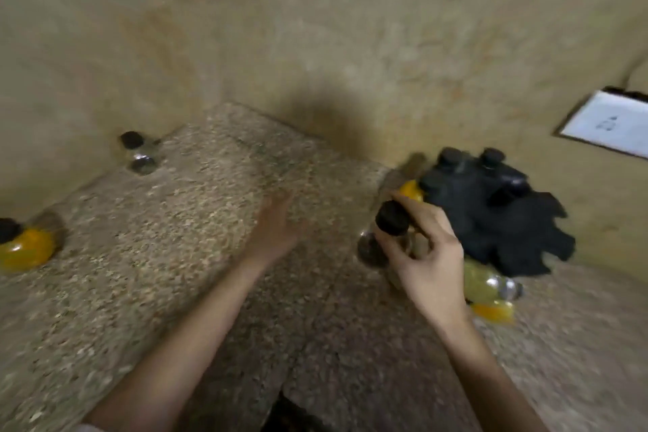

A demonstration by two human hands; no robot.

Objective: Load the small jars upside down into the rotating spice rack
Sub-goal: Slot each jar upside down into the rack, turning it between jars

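Observation:
The black rotating spice rack (pixel 505 221) stands at the right against the wall, with several jars seated in it and black lids showing on top. My right hand (pixel 426 252) is shut on a small black-lidded jar (pixel 392 221) just left of the rack. My left hand (pixel 277 231) hovers over the middle of the counter, fingers apart and holding nothing; it is blurred. A clear jar with a black lid (pixel 138 152) lies at the far left by the wall. A jar of yellow powder (pixel 24 245) lies at the left edge.
The speckled stone counter (pixel 175 238) runs into a corner of tan walls. A white switch plate (pixel 610 123) hangs on the right wall above the rack. A dark gap (pixel 287 414) opens at the counter's near edge.

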